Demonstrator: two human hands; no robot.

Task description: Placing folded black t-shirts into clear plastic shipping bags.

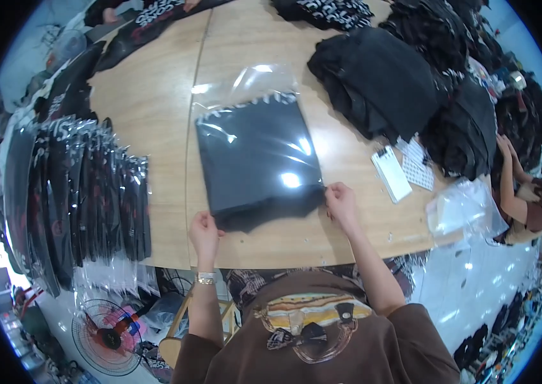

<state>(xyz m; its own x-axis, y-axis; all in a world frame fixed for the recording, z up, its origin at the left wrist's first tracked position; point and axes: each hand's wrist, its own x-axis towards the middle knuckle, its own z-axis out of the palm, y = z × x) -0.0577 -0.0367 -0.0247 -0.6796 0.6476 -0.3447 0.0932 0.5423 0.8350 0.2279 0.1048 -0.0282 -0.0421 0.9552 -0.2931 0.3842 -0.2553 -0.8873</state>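
Head view: folded black garment [255, 153] lies flat on the wooden table [146, 96], directly in front of you, inside a clear plastic bag [245, 86] whose spare film spreads past the garment's far edge. Long axis runs away from you, far end leaning slightly to your left.

Key relation: the near edge sits between your two hands, with the bulk of the garment beyond your fingers. Your left hand [204, 232] is at the near left corner, thumb and fingers together, apparently pinching film. Your right hand [341, 203] pinches at the near right corner, slightly farther out; neither hand is clearly nearer the garment. Between them the dark hem hangs uneven; whether film covers it, you cannot tell from here.

Surroundings: bagged garments [72, 192] stand in a row to your left; a black cloth pile [373, 83] and white clipboard [391, 174] lie to your right.
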